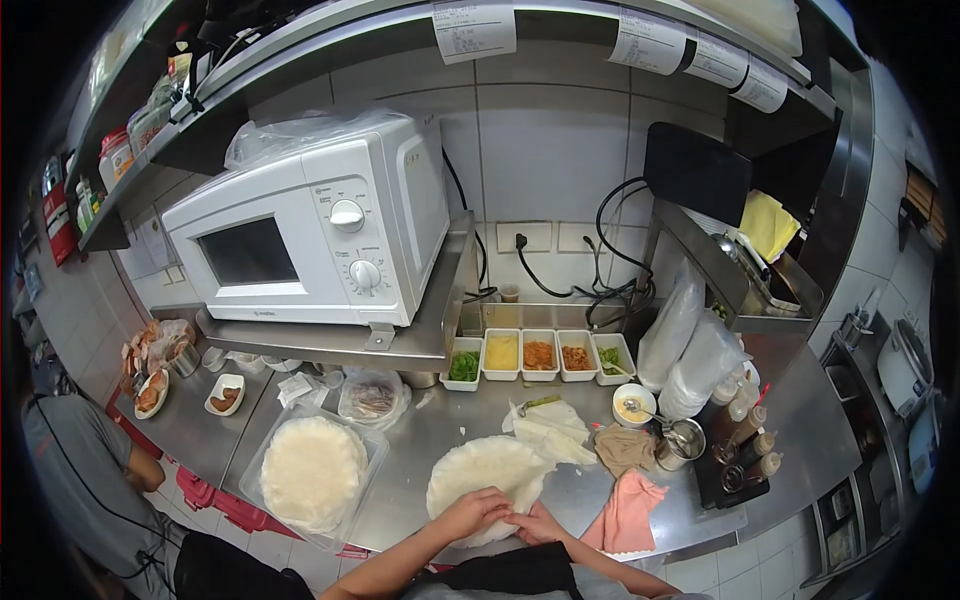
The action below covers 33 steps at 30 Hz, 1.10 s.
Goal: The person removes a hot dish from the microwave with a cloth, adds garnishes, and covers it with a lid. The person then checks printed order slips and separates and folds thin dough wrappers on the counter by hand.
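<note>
A thin round pale wrapper sheet [465, 478] lies on the steel counter in front of me. My left hand [478, 512] is closed over its near edge, fingertips bent down onto the sheet. Close beside it, my right hand [537, 524] pinches the same edge at the right. Behind the sheet is a crumpled, folded wrapper piece [555, 432], with a long green strip [540, 403] at its top that I cannot name for certain. To the left, a stack of the same round wrappers [312, 470] fills a clear plastic container [378, 452].
A white microwave [310, 220] stands on a raised shelf. Small tubs of chopped fillings [540, 355] line the wall. Right are a white bowl [635, 404], a metal cup [682, 443], cloths [628, 510] and sauce bottles [742, 430]. Another person [90, 480] stands at left.
</note>
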{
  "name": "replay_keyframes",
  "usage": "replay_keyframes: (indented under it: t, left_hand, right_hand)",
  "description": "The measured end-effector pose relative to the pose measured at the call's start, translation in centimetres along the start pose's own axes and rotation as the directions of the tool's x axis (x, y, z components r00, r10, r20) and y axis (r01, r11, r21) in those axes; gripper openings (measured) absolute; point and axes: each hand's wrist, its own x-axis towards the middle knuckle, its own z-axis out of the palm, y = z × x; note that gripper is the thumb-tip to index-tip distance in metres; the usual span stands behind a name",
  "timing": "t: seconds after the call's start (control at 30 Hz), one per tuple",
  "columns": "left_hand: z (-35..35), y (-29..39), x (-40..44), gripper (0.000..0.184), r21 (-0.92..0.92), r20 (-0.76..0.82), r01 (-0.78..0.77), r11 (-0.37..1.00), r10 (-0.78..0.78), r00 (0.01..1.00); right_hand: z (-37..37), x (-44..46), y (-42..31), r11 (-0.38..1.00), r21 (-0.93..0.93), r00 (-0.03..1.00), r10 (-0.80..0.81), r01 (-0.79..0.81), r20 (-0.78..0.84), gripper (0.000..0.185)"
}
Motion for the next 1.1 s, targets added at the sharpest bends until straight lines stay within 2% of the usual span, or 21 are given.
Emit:
replay_keyframes:
  t: [0.03,0.1,0.2,0.23,0.3,0.33,0.4,0.5,0.63,0.7,0.8,0.9,1.0,1.03,1.1]
  left_hand:
    - [-0.1,-0.2,0.1,0.008,0.026,0.006,-0.015,1.0,0.015,1.0]
    - [0.0,-0.5,0.2,0.009,0.076,0.016,-0.044,0.996,0.043,0.999]
    - [0.4,0.0,-0.1,0.01,0.121,-0.05,0.084,0.989,-0.078,0.996]
    - [0.7,-0.1,-0.3,0.01,0.1,-0.115,0.11,0.989,-0.099,0.988]
    - [1.5,-0.2,-0.7,0.01,0.053,-0.241,0.159,0.986,-0.142,0.96]
    - [1.9,-0.4,-1.0,0.011,0.021,-0.252,0.165,0.986,-0.154,0.955]
    - [2.4,-0.4,-1.2,0.014,-0.04,-0.274,0.173,0.984,-0.177,0.945]
    - [2.0,0.5,-0.7,0.016,-0.13,-0.269,0.072,0.989,-0.105,0.957]
    - [1.5,-0.7,-0.6,0.014,0.014,-0.21,0.065,0.998,-0.061,0.976]
    - [1.7,-0.5,-0.5,0.012,0.069,-0.231,0.097,0.993,-0.079,0.97]
    - [2.3,-0.1,-0.6,0.01,-0.004,-0.326,0.253,0.967,-0.241,0.914]
    - [3.6,-0.9,-0.9,0.012,-0.237,-0.392,0.367,0.9,-0.434,0.811]
    - [3.0,0.0,-0.2,0.015,-0.143,-0.391,0.133,0.981,-0.18,0.903]
    - [2.8,0.1,0.0,0.016,-0.138,-0.383,0.141,0.98,-0.184,0.905]
    - [2.5,0.1,0.2,0.017,-0.128,-0.374,0.16,0.979,-0.197,0.906]
  right_hand:
    - [0.3,0.0,-0.3,0.999,0.036,1.0,-0.017,0.016,0.019,0.062]
    - [0.4,0.2,-0.4,0.998,-0.058,0.999,-0.015,0.013,-0.032,0.063]
    - [0.6,0.4,-1.0,0.983,-0.184,0.997,-0.011,-0.003,-0.074,0.065]
    - [0.6,0.4,-1.0,0.975,-0.22,0.997,-0.009,-0.009,-0.083,0.065]
    - [-0.1,1.2,0.6,0.967,-0.233,0.992,-0.117,0.105,-0.039,0.067]
    - [-0.4,1.5,1.3,0.957,-0.239,0.985,-0.172,0.164,-0.016,0.069]
    - [-1.0,1.7,1.5,0.962,-0.234,0.989,-0.148,0.139,-0.022,0.069]
    - [-0.7,1.4,0.9,0.93,-0.317,0.981,-0.193,0.186,0.011,0.069]
    - [-0.3,1.1,0.2,0.836,-0.499,0.97,-0.239,0.229,0.045,0.072]
    - [0.4,0.8,-0.2,0.85,-0.469,0.965,-0.263,0.241,0.018,0.073]
    - [0.4,1.0,-0.1,0.899,-0.389,0.976,-0.217,0.199,-0.001,0.075]
    - [0.6,0.8,-0.4,0.908,-0.37,0.978,-0.207,0.196,0.01,0.074]
    - [0.4,1.6,-0.1,0.824,-0.479,0.948,-0.312,0.303,0.062,0.073]
    - [0.3,1.9,0.1,0.777,-0.526,0.931,-0.353,0.345,0.088,0.072]
    - [-0.2,1.9,-0.1,0.745,-0.59,0.947,-0.295,0.312,0.129,0.072]
